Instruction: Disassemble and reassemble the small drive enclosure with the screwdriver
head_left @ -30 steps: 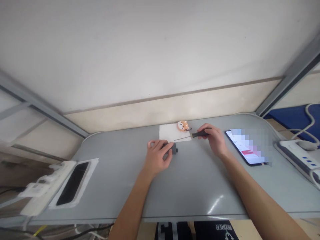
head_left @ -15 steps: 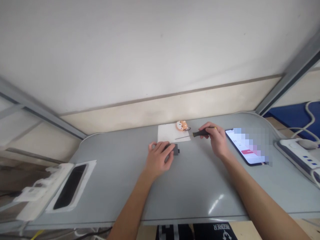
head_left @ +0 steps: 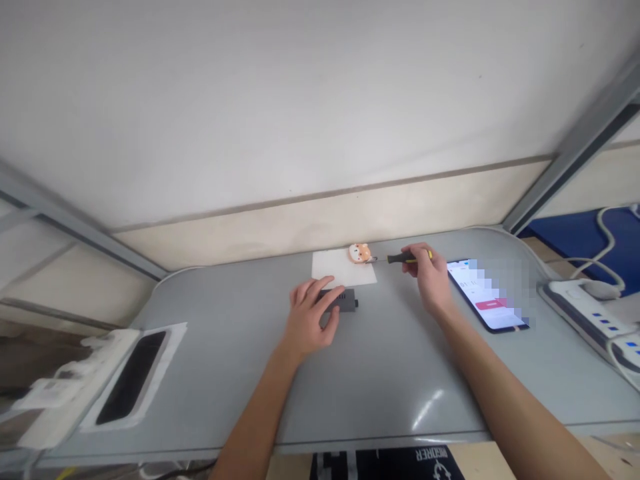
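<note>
My left hand (head_left: 311,320) lies with its fingers apart over a small dark grey box (head_left: 346,301). The box rests flat on the grey table (head_left: 240,360), has vent slots on top and ends in a short black stub at the right; my fingers hide its left part. My right hand (head_left: 425,273) is closed on the black and yellow handle of a screwdriver (head_left: 399,257). Its thin shaft points left, the end close to an orange and white animal-face case (head_left: 359,253) with a small dark loop. Whether they touch I cannot tell. The case sits on a white paper sheet (head_left: 340,272).
A lit phone (head_left: 487,303) lies right of my right hand, partly blurred out. Beyond it is a white power strip (head_left: 590,313) with cables. At the left, a dark phone-like slab (head_left: 133,380) lies on white paper beside another white strip (head_left: 75,387). A wall rises behind the table.
The screwdriver has risen slightly and turned, so its shaft now points nearer the animal-face case. My left fingers have loosened and shifted left, uncovering more of the grey box. The view has moved a little.
</note>
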The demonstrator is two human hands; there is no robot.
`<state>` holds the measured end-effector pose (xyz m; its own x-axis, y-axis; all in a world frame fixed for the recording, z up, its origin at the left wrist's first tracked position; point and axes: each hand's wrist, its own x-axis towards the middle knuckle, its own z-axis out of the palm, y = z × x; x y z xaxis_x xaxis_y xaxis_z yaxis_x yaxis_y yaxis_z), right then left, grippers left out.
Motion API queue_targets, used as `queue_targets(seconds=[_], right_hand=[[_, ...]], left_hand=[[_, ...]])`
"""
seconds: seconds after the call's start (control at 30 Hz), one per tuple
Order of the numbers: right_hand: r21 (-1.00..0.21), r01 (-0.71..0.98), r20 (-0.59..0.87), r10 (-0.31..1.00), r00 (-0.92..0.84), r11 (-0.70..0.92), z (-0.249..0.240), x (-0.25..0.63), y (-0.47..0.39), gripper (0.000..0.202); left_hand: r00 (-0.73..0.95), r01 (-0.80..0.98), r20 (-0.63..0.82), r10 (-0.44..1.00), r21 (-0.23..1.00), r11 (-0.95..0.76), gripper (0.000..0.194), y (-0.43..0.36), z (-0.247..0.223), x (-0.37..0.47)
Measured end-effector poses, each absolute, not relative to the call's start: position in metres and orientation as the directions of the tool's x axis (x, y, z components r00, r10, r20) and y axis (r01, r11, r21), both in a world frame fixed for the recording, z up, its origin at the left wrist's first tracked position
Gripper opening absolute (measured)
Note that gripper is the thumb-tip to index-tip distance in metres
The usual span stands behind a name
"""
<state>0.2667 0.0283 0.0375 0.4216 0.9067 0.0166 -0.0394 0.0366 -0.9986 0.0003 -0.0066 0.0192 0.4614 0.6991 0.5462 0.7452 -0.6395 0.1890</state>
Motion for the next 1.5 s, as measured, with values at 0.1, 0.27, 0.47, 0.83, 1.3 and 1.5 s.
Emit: queue_targets(seconds=[0.1, 0.27, 0.47, 0.83, 1.3, 1.5], right_hand=[[-1.0, 0.002, 0.018, 0.904, 0.426, 0.019, 0.034, 0.267, 0.03, 0.023], [-0.999, 0.018, 0.043, 0.902, 0.429, 0.04, 0.024, 0.268, 0.034, 0.025], [-0.999, -0.014, 0.029, 0.894, 0.448, 0.039, 0.022, 0.27, 0.035, 0.023], [-0.994, -0.024, 0.081, 0.878, 0.471, 0.105, 0.021, 0.27, 0.038, 0.039], [-0.99, 0.088, 0.138, 0.831, 0.539, 0.108, 0.024, 0.271, 0.03, 0.061], [-0.991, 0.079, 0.13, 0.835, 0.534, 0.104, 0.022, 0.271, 0.03, 0.061]], left_hand=[[0.493, 0.742, 0.51, 0.705, 0.177, -0.647, 0.039, -0.007, 0.018, 0.003], [0.491, 0.751, 0.485, 0.724, 0.186, -0.634, 0.038, -0.007, 0.018, 0.008], [0.455, 0.697, 0.535, 0.712, 0.283, -0.658, 0.037, -0.006, 0.019, 0.003], [0.323, 0.56, 0.379, 0.867, 0.663, -0.498, 0.024, 0.004, 0.022, -0.028], [0.213, 0.277, 0.225, 0.951, 0.919, -0.28, 0.023, 0.008, 0.008, -0.02], [0.093, 0.301, 0.227, 0.969, 0.922, -0.245, 0.027, 0.009, 0.005, -0.009]])
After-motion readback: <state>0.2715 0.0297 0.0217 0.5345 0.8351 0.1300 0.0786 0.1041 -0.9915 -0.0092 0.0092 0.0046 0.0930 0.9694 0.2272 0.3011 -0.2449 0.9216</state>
